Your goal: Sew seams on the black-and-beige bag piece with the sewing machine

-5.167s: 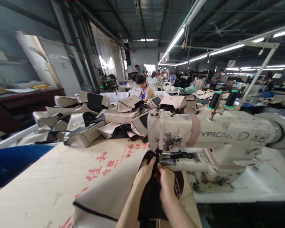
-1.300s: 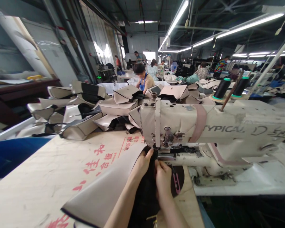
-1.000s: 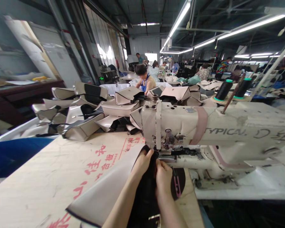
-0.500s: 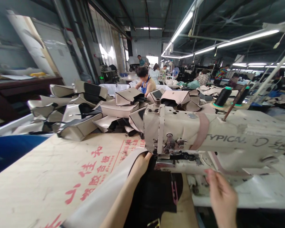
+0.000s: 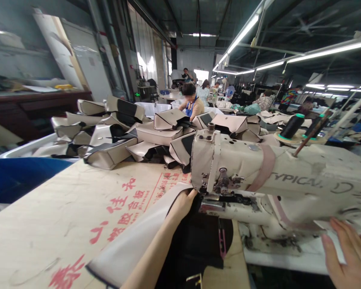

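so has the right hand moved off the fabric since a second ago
Yes. The right hand has left the black fabric and swung rightward, past the sewing machine arm's right end.

A cream sewing machine (image 5: 276, 176), lettered in grey, was seen with a pale pink band around it. The workpiece (image 5: 156, 237) was coloured beige with black edging and a black underside. Red characters were printed on the tan board (image 5: 63, 216). Beige-and-black pieces (image 5: 114, 132) were piled behind, beside black thread cones (image 5: 291, 126) with green bases.

My hands at the sewing machine (image 5: 276, 176)

I see my left hand (image 5: 185, 202) pressing the black fabric (image 5: 198, 245) beside the needle; my right hand (image 5: 349, 257) (fingers spread) hovers near the machine's base, holding nothing.
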`<move>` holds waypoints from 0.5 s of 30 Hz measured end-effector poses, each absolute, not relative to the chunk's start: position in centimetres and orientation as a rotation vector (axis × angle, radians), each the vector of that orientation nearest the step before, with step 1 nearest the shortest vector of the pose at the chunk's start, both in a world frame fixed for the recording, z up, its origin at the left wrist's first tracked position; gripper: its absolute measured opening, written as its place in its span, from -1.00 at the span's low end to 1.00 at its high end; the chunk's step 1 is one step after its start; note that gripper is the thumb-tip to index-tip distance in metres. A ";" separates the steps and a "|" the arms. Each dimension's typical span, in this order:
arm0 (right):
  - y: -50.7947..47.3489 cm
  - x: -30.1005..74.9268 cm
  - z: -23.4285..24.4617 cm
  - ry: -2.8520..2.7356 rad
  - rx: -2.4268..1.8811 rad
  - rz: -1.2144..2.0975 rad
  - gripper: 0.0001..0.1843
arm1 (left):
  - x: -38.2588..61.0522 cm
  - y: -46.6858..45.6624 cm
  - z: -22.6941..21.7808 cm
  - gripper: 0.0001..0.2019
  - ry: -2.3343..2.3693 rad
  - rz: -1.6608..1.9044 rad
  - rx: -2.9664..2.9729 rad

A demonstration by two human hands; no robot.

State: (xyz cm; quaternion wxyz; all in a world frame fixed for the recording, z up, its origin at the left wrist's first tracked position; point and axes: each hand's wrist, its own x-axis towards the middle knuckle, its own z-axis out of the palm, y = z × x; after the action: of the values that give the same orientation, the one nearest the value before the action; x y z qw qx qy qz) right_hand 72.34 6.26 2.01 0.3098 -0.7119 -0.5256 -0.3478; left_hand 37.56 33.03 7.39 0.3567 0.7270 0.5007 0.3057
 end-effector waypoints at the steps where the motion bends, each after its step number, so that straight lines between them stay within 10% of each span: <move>1: 6.6 72.2 1.3 -1.346 -1.851 -0.929 -0.42 | 37.6 33.0 7.4 -0.65 1.294 0.793 1.876; 9: 6.9 71.6 -6.1 -1.299 -1.744 -0.918 -0.37 | 37.4 32.3 8.3 -0.62 1.317 0.787 1.880; 15: 6.4 72.1 -1.3 -1.279 -1.814 -0.987 -0.44 | 37.0 31.9 8.2 -0.64 1.319 0.776 1.902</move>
State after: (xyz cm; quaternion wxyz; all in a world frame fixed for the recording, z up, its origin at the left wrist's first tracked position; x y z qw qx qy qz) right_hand 72.13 6.42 -1.31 0.3488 -0.6998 -0.4933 -0.3810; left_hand 37.02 31.94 8.22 0.3430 0.7318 0.5076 0.2986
